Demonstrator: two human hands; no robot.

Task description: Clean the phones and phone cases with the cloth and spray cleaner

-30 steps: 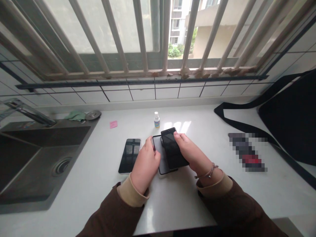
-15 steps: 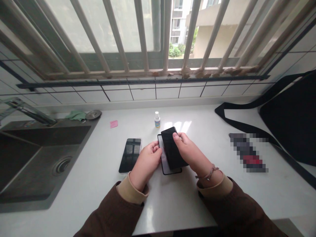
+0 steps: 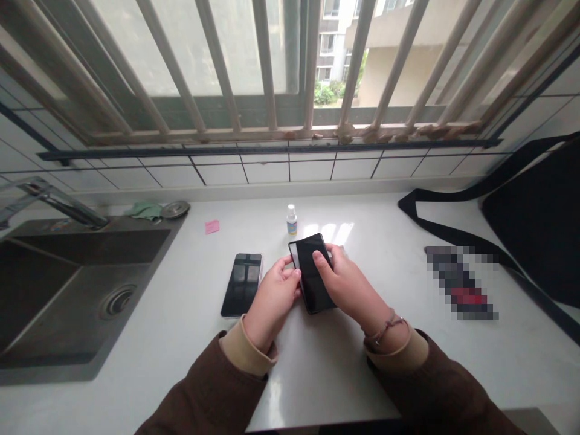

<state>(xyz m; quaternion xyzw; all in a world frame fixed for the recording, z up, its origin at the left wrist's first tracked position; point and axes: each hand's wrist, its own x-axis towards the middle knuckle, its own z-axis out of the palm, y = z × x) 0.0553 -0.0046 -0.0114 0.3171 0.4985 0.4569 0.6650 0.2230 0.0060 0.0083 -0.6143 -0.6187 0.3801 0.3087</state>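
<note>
My right hand [image 3: 348,287] holds a black smartphone [image 3: 312,272] over the white counter [image 3: 344,374], its thumb lying across the phone's dark face. A black-framed pale panel [image 3: 293,254], possibly a screen protector, sits almost entirely hidden beneath the phone, with only a sliver showing at its upper left. My left hand [image 3: 274,296] curls its fingertips against the left edge of that stack. A second smartphone [image 3: 241,284] lies face up just left of my left hand, not touched by it.
A small white-capped bottle [image 3: 292,221] stands behind the hands, and a pink sticky note [image 3: 211,226] lies to its left. A steel sink [image 3: 81,290] with a faucet [image 3: 58,202] is at left. A black bag [image 3: 530,223] and its strap lie at right, beside a pixelated object [image 3: 460,284].
The black-framed panel has shifted beneath the phone and now shows only as a sliver. My hands have drawn closer together around the stack, and the view has shifted slightly.
</note>
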